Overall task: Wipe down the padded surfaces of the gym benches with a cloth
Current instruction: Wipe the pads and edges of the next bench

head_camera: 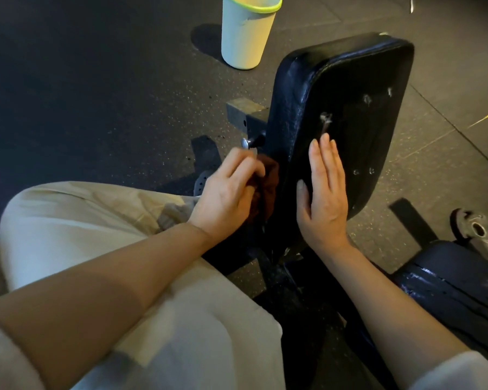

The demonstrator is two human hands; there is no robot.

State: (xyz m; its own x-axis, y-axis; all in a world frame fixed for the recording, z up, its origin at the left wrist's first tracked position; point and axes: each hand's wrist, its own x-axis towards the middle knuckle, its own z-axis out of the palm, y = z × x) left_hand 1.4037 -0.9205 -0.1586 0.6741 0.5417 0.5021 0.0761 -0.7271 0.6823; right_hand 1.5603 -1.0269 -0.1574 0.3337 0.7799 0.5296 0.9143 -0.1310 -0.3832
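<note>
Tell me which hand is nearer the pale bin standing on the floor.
Left. The left hand, gripping the dark red cloth at the bench pad's side edge, lies below the bin. The right hand rests flat on the pad's face, farther right.

You are looking at a pad covered in black leather-like vinyl, showing a glossy, finely grained finish with small worn-through spots. You are seeing a dark brown cloth presenting a soft, matt weave. The frame tube beside the pad is showing dull grey metal, and the knob is showing bright polished metal. The floor is appearing as matt, speckled rubber. The bin is appearing as smooth, pale plastic.
</note>
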